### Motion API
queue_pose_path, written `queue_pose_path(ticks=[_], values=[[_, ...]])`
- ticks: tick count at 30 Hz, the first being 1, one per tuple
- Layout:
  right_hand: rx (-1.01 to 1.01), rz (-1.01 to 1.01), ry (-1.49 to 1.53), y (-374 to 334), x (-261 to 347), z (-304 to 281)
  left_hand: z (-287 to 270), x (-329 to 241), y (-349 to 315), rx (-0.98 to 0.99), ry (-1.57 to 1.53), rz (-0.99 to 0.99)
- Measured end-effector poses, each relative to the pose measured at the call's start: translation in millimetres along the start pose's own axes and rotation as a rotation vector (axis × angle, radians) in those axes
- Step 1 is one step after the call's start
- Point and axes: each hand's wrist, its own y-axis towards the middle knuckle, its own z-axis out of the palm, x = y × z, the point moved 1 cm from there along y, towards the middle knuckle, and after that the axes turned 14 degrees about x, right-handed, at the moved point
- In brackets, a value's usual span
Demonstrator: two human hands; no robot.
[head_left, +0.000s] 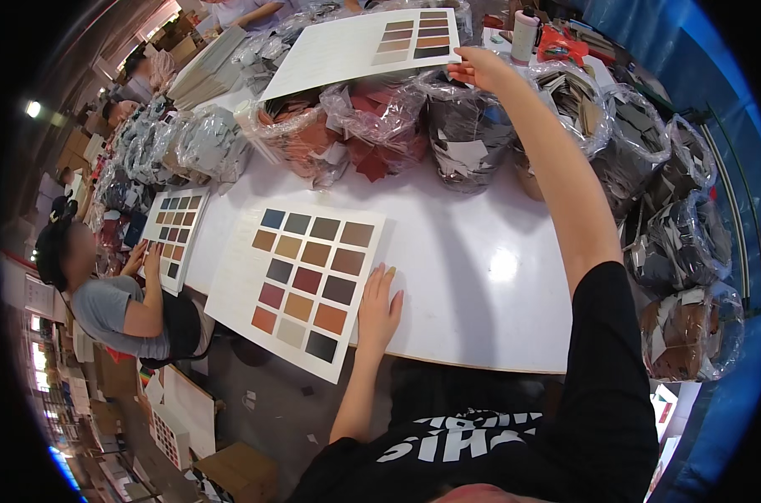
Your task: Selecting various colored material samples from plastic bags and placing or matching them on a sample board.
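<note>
A large white swatch card (234,277) with rows of coloured rectangles lies on the table, its front corner jutting past the edge. Beside its right side my left hand (379,312) rests on the tabletop, fingers stretched out and holding nothing. My right arm reaches far forward. There my right hand (481,69) has its fingertips closed at the right edge of a second swatch card (339,46), which lies tilted over the plastic-wrapped bundles. This card's swatches are brown, tan and dark, grouped at its right end.
Plastic-lined bags of cut pieces stand along the back, among them a rust-coloured bag (301,142) and a dark grey one (464,138). More bags (682,243) line the right. A bottle (525,38) stands behind my right hand. At left a co-worker (116,306) handles another swatch card (173,230).
</note>
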Motion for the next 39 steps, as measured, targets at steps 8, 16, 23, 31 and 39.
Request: queue_pose_path(ticks=[8,16,23,31,39], values=[[-0.001,-0.119,-0.187,23,11,31,-19,2,22,-0.096,-0.162,-0.018],[0.846,-0.596,0.341,30,69,-49,-5,19,62,-0.210,-0.810,-0.185],[0.481,-0.649,0.405,-326,24,-23,-67,-3,20,-0.036,-2.009,0.178],[-0.157,-0.198,0.142,-566,-100,-37,-113,-50,-34,0.102,-1.981,0.031],[-0.188,0.422,-0.097,-608,-179,-94,-19,-11,-33,0.169,-1.147,-0.289]])
